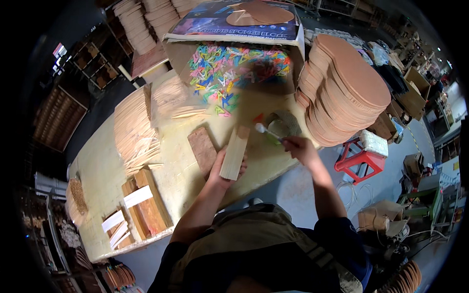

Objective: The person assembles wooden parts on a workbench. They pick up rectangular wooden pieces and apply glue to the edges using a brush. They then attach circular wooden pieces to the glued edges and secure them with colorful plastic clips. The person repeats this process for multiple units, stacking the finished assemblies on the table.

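Along the left edge of the pale bench [183, 183], a small bundle of thin rods [76, 195] is lying, and toward the near left corner a small wooden block [128, 239] is carrying loose white strips [114, 221]. Just beside it, near the front edge, a larger wooden frame [159, 207] is bearing a single white strip [138, 196]. Farther back, a wide bundle of thin wooden sticks [134, 124] is lying toward the far left edge, with more sticks [171, 95] resting beside it. Nearer the middle, a reddish-brown block [202, 149] is lying flat just beside the left hand [221, 172], which is clamping its thumb and fingers around a pale wooden piece [233, 160], holding it tilted above the front edge. At the far edge a cardboard box [178, 61] is lying open toward the person, many coloured clips [220, 66] filling it and spilling out in front. The right hand [300, 148] is closing its fingers on a thin white-tipped stick [261, 128], holding it near the pale piece, in front of a round container [293, 122]. By the right edge, a tall stack of brown curved boards [347, 88] is standing.
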### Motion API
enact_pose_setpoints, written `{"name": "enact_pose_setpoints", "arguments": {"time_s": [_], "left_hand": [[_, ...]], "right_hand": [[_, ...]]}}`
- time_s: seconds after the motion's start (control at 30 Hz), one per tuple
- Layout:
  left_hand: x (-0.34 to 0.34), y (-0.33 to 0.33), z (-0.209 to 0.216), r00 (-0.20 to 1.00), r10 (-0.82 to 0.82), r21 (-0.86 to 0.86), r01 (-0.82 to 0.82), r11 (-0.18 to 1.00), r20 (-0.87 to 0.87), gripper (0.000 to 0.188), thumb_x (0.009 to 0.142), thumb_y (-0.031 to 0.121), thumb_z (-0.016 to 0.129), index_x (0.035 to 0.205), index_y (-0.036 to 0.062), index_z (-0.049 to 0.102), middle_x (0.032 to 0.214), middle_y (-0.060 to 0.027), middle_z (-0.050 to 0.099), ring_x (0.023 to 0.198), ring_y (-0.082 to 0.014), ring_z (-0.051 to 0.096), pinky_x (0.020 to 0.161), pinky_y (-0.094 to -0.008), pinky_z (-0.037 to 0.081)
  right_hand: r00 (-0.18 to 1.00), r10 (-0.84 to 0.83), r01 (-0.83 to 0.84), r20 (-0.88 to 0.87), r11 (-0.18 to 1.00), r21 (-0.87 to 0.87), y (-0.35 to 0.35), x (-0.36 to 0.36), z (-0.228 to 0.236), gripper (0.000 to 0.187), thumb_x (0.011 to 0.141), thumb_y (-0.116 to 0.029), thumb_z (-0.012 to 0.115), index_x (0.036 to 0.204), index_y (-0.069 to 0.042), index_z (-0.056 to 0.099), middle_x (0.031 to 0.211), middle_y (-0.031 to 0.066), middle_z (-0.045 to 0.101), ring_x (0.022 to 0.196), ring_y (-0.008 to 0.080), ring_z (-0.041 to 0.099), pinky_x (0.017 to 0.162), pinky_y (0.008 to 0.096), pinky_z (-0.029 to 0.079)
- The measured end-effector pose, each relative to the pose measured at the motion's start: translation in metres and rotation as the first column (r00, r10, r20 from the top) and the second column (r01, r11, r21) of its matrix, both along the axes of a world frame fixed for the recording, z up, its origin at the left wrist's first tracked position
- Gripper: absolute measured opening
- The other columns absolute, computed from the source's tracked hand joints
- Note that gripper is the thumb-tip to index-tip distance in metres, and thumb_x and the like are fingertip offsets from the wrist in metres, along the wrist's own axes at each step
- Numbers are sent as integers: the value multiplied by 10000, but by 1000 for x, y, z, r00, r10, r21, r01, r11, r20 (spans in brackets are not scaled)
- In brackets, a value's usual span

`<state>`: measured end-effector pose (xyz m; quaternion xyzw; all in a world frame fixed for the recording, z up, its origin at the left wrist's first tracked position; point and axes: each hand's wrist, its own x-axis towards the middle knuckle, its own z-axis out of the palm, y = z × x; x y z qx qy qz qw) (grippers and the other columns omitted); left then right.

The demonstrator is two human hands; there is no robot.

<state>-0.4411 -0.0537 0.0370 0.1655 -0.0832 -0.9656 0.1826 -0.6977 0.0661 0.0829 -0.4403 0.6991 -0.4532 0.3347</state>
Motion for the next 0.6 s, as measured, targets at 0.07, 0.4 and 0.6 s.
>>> {"name": "enact_pose_setpoints", "arguments": {"time_s": [0.07, 0.4, 0.6], "left_hand": [[-12, 9, 20, 999, 15, 31, -16, 999, 53, 483, 899, 414, 496, 1108, -20, 530, 877, -94, 551, 715, -187, 502, 570, -267, 432], [5, 7, 33, 989, 68, 80, -58, 995, -130, 538, 865, 421, 488, 1162, -28, 509, 927, -112, 532, 757, -215, 490, 563, -268, 434], [28, 5, 36, 997, 29, -113, -37, 993, -77, 478, 852, 417, 490, 1117, 21, 526, 901, -123, 520, 728, -221, 500, 464, -230, 398]], "right_hand": [[930, -69, -30, -361, 964, -263, 1, 37, 8, 137, 818, -155, 676, 921, -64, 688, 705, 29, 604, 574, 164, 573, 492, 289, 449], [896, 84, -275, -435, 875, -398, 11, 72, 28, 190, 769, -79, 719, 958, -72, 691, 803, 69, 615, 654, 203, 614, 548, 311, 497], [934, 216, -312, -283, 881, -357, 5, 57, 42, 166, 815, -106, 713, 959, -25, 697, 765, 56, 625, 639, 132, 598, 568, 258, 461]]}}
